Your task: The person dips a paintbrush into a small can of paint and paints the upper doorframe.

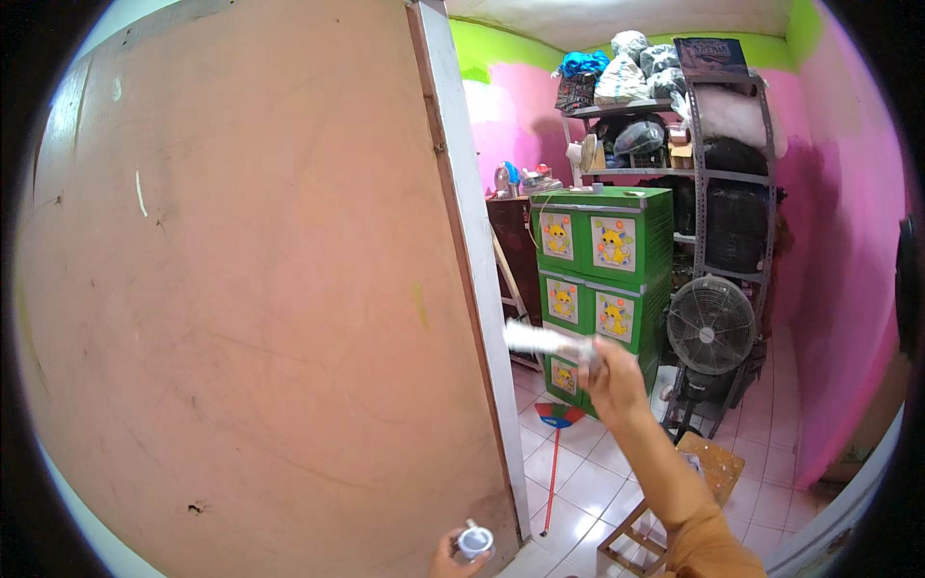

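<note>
My right hand point(614, 383) is closed around a paintbrush point(549, 341), raised in front of me with its white bristles pointing left. The bristle tip is close to the whitish upright door frame point(482, 260); whether it touches I cannot tell. A bare brown strip point(445, 183) runs along the frame, next to the large tan board point(260, 289) on the left. Low at the bottom edge, my left hand point(451, 557) holds a small cup point(474, 542) with pale grey-white paint in it. Something thin and light sticks up at the cup's rim.
Beyond the frame stand a green drawer cabinet point(655, 250), a black pedestal fan point(711, 326) and a metal shelf point(713, 173) loaded with bags. A red-handled broom point(553, 477) leans over the tiled floor. Near my right arm is a wooden stool point(718, 469).
</note>
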The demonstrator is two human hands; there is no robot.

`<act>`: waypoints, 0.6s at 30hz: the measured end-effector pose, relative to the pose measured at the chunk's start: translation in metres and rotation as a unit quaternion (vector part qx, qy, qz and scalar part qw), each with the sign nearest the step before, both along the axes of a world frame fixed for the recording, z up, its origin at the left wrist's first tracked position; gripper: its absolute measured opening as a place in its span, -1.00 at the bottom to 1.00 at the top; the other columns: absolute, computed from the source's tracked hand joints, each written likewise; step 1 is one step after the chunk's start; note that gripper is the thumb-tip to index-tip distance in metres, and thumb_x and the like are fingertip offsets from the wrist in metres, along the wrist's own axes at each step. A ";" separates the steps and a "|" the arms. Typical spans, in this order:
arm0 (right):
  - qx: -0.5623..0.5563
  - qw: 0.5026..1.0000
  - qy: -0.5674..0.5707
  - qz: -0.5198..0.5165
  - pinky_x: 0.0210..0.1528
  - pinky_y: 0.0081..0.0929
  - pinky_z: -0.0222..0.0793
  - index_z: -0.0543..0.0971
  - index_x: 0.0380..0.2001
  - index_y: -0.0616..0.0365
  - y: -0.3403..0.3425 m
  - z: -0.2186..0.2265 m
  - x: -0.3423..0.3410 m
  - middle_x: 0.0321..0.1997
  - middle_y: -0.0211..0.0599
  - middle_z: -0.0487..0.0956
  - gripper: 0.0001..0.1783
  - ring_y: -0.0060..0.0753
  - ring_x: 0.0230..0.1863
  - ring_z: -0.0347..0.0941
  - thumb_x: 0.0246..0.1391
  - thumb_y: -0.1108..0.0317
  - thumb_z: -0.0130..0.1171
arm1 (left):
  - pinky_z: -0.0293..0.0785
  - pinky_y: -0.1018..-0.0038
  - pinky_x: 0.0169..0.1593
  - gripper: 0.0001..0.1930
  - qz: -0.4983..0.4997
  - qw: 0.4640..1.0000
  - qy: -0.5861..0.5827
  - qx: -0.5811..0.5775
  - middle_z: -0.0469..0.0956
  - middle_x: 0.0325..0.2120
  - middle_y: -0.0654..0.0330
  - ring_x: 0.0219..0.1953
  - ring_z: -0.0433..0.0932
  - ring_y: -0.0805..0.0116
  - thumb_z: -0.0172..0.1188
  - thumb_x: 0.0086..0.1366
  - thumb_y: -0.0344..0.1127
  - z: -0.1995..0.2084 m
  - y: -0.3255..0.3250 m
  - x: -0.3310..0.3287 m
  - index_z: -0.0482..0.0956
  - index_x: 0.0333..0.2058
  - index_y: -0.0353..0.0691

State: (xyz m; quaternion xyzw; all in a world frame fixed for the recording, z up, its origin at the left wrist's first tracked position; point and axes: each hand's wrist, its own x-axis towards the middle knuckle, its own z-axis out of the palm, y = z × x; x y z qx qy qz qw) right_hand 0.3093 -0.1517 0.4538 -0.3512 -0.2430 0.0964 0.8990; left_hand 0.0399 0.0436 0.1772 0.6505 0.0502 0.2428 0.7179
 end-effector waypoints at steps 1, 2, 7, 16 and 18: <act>0.008 0.997 -0.077 -0.003 -0.43 -0.47 0.41 0.50 -0.23 0.20 0.002 0.020 0.015 -0.39 -0.26 0.60 -0.81 -0.43 -0.49 0.49 0.29 0.28 0.12 | 0.40 0.33 0.19 -0.33 0.055 0.997 0.035 0.045 0.48 0.03 0.10 0.11 0.46 0.30 0.48 0.11 -0.38 0.021 -0.010 -0.015 0.32 0.15 -0.25; 0.044 0.993 -0.109 -0.006 -0.42 -0.48 0.43 0.50 -0.23 0.20 0.013 0.048 0.026 -0.38 -0.26 0.60 -0.81 -0.43 -0.48 0.50 0.31 0.28 0.11 | 0.41 0.34 0.18 -0.33 0.117 0.987 0.070 0.088 0.49 0.01 0.10 0.09 0.47 0.31 0.49 0.10 -0.38 0.035 -0.016 -0.028 0.32 0.15 -0.26; 0.118 0.941 -0.287 -0.133 -0.35 -0.50 0.52 0.50 -0.17 0.26 0.040 0.200 0.059 -0.32 -0.23 0.62 -0.75 -0.43 -0.39 0.60 0.35 0.25 0.09 | 0.46 0.38 0.12 -0.35 0.164 0.982 0.083 0.045 0.53 -0.05 0.13 0.01 0.52 0.34 0.50 0.10 -0.38 0.028 -0.017 -0.052 0.35 0.12 -0.26; 0.078 0.753 -0.520 -0.395 -0.25 -0.55 0.53 0.60 -0.03 0.29 0.099 0.392 0.084 -0.29 -0.19 0.69 -0.61 -0.46 -0.34 0.67 0.29 0.15 0.18 | 0.51 0.38 0.07 -0.37 0.306 0.949 0.054 0.054 0.53 -0.08 0.14 -0.03 0.54 0.34 0.48 0.10 -0.49 -0.021 -0.019 -0.045 0.35 0.11 -0.27; 0.088 0.687 -0.549 -0.468 -0.25 -0.55 0.54 0.61 -0.04 0.24 0.119 0.424 0.108 -0.28 -0.18 0.69 -0.63 -0.45 -0.34 0.68 0.28 0.16 0.19 | 0.52 0.37 0.06 -0.36 0.322 0.945 0.023 0.047 0.53 -0.08 0.14 -0.03 0.54 0.34 0.48 0.09 -0.51 -0.032 -0.017 -0.038 0.34 0.11 -0.26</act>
